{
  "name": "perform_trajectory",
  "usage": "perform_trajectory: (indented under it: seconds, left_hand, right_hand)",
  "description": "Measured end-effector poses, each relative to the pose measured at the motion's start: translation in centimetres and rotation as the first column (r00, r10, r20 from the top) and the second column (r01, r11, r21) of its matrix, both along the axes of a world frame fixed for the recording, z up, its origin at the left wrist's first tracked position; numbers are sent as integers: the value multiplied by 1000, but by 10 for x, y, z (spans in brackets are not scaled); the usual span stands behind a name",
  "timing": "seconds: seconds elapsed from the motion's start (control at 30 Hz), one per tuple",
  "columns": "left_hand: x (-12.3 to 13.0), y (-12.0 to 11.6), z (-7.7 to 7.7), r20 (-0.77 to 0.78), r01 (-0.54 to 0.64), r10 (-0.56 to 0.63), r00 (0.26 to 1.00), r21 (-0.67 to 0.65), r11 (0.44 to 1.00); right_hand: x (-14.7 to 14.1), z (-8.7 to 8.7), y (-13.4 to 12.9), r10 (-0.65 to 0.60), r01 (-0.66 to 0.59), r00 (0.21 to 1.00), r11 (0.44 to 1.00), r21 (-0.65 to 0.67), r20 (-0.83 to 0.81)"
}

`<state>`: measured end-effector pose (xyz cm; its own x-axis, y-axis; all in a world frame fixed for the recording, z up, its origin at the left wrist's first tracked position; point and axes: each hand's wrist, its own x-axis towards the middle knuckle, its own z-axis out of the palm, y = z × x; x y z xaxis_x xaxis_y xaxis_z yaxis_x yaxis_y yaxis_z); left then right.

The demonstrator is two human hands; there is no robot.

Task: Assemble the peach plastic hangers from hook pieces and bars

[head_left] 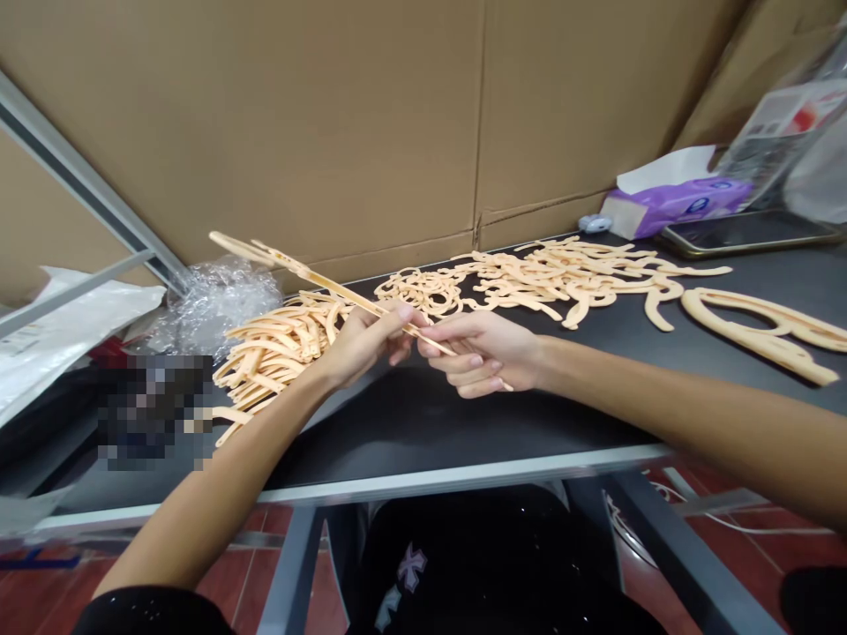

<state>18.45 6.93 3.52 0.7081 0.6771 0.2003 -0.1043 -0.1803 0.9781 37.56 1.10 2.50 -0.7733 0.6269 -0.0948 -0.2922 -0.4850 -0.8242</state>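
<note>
Left hand (361, 348) and right hand (483, 354) closed in a pinch on a slender peach moulded-plastic strip (331, 287): probably light and flexible, best held along its straight shaft.

Person's own body, seen from the head-worn camera. The left forearm (218, 476) and right forearm (688, 406) are bare and taper to the left hand (363, 344) and right hand (483, 353), whose fingernails (475, 360) are short and rounded. A black left sleeve (152, 613), flecked with tiny pale specks, edges the lower frame. Below the counter (344, 488), a black garment (476, 556) bears a lilac cross-shaped motif (411, 566) and a smaller pale mark (387, 608).
</note>
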Motion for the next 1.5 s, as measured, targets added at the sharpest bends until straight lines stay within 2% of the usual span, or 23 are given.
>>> perform_trajectory:
  seconds: [0.2,0.33,0.47,0.57,0.83,1.0,1.2,1.5]
  left_hand:
    - [-6,8,-1,-16,-1,1,1000,11,1000]
    - [-2,1,-1,59,-126,127,990,-23,992]
    - [3,-4,-3,99,-203,207,973,-47,978]
    - [3,-3,-6,83,-210,214,973,-58,976]
    - [3,-1,-16,91,-222,223,971,-19,975]
    - [4,-1,-17,72,-238,238,969,-5,971]
    - [4,0,-20,91,-222,223,971,-18,975]
    - [4,1,-22,71,-262,258,963,52,964]
  right_hand:
    - [1,0,1,-47,48,998,998,-32,33]
    - [-1,-2,-1,-67,67,996,998,5,54]
    - [-3,-6,-2,-155,148,985,985,85,82]
    - [-5,-8,-3,-232,218,966,968,120,115]
    - [-13,-3,-9,-378,363,899,926,106,221]
    - [-14,-3,-12,-424,391,875,904,176,234]
    - [-17,-3,-13,-518,434,806,846,309,287]
    - [-19,-1,-15,-596,385,704,777,498,385]
